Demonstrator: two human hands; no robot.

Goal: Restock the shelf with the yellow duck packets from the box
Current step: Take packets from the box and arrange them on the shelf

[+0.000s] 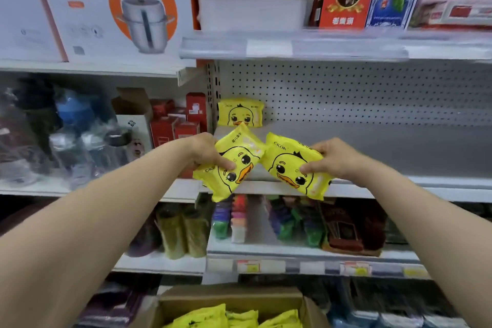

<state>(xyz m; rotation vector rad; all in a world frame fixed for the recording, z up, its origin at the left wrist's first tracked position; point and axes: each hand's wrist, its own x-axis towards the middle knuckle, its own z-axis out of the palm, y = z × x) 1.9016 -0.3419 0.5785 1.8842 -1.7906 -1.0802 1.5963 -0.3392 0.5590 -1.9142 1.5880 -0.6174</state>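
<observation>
Holding 1 yellow duck packet in each hand, you are at the shelf point(372, 157) front in the head view. Your left hand point(205, 153) pinches the left packet point(234, 165), thumb on its face; your right hand point(327, 158) pinches the right packet point(292, 168) likewise. 1 stocked packet point(241, 114) stands at the back left; more lie in the box point(231, 303) below. Both held packets are tilted, so slick film could slip, or they could knock the upright one over.

Shop: stocked shelves point(439, 189) w/ price tags point(355, 269) (pegboard back point(346, 93)).
</observation>
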